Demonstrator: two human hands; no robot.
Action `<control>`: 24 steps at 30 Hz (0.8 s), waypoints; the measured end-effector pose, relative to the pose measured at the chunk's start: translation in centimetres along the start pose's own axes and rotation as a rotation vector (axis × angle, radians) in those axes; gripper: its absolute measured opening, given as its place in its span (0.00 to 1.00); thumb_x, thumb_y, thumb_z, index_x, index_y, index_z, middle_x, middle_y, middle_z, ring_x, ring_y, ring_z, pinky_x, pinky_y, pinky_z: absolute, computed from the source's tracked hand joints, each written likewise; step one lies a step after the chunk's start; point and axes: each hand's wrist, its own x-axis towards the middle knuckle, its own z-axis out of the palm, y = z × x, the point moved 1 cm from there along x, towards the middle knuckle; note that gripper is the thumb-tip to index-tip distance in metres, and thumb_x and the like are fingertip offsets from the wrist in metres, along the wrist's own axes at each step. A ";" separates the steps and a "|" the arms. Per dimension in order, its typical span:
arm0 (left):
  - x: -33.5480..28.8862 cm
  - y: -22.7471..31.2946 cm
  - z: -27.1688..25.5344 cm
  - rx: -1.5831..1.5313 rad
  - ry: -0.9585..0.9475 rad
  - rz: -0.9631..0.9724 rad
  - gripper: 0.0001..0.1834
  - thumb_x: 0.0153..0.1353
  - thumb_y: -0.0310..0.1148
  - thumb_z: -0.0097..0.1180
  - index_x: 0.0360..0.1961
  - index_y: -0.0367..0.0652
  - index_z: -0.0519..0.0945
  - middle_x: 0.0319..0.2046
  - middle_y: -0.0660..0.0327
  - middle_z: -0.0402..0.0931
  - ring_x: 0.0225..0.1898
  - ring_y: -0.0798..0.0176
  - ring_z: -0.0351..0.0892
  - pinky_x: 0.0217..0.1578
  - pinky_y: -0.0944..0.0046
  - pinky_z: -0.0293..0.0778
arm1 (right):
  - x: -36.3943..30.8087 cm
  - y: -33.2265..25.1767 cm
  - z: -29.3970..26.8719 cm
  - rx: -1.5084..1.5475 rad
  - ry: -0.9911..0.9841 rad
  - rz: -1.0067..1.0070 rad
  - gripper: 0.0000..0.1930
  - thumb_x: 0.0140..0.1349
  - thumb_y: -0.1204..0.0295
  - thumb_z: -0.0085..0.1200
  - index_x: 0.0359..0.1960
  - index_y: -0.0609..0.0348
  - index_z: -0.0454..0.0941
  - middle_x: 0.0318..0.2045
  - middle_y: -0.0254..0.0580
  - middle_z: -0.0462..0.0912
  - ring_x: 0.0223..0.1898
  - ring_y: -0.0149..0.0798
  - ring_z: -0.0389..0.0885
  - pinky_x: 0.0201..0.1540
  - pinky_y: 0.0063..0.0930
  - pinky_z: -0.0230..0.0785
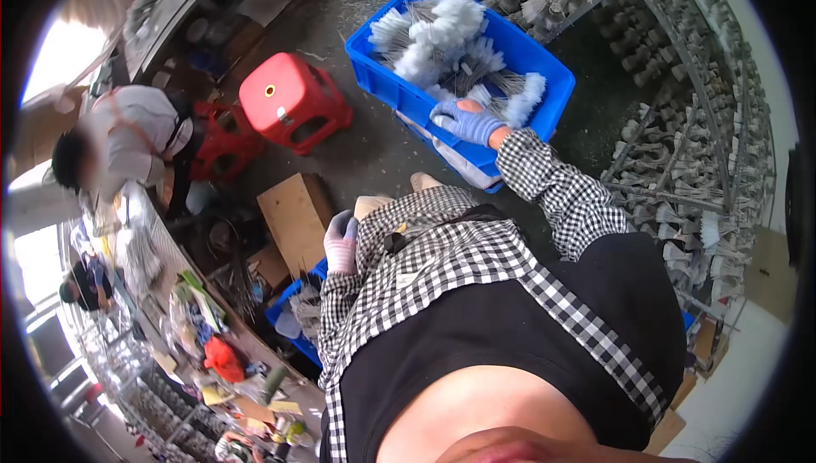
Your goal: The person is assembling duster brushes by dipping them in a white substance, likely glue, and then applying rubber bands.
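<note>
Both grips were unclear — right hand (465, 122) at the bin (374, 79), left hand (341, 246) well apart — apparently steadying it; next move called for firm hold.

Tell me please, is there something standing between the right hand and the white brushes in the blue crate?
Only the near side of the blue crate could obstruct: the right hand overlaps its rim in this view. The top is open, and nothing visible covers the white brushes beyond it.
</note>
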 end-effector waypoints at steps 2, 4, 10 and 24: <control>0.7 -2.4 -2.3 -0.063 -0.012 -0.091 0.17 0.68 0.29 0.61 0.55 0.32 0.80 0.48 0.54 0.84 0.48 0.62 0.82 0.53 0.63 0.77 | 1.5 0.1 -0.7 -0.040 0.018 0.012 0.16 0.68 0.56 0.52 0.47 0.49 0.84 0.44 0.48 0.87 0.49 0.51 0.84 0.54 0.42 0.74; 2.0 -1.1 -3.2 0.175 -0.149 -0.061 0.17 0.67 0.30 0.62 0.54 0.34 0.80 0.46 0.54 0.84 0.47 0.63 0.82 0.52 0.64 0.77 | 2.5 0.8 -3.4 -0.021 0.084 0.178 0.18 0.66 0.54 0.55 0.49 0.49 0.84 0.45 0.47 0.87 0.49 0.49 0.85 0.56 0.41 0.74; 9.1 6.3 -3.0 0.614 -0.325 0.169 0.16 0.65 0.32 0.64 0.52 0.38 0.81 0.43 0.53 0.86 0.43 0.63 0.86 0.46 0.64 0.80 | 9.8 1.9 -9.6 -0.389 0.228 0.296 0.37 0.61 0.40 0.53 0.61 0.56 0.77 0.57 0.50 0.82 0.59 0.54 0.79 0.63 0.46 0.69; 8.2 16.5 9.9 0.729 -0.704 0.536 0.16 0.59 0.31 0.65 0.49 0.43 0.81 0.38 0.53 0.83 0.42 0.48 0.82 0.44 0.50 0.78 | 18.7 6.0 -6.3 -0.721 -0.490 0.679 0.48 0.54 0.28 0.53 0.66 0.53 0.74 0.62 0.44 0.80 0.64 0.47 0.76 0.69 0.52 0.57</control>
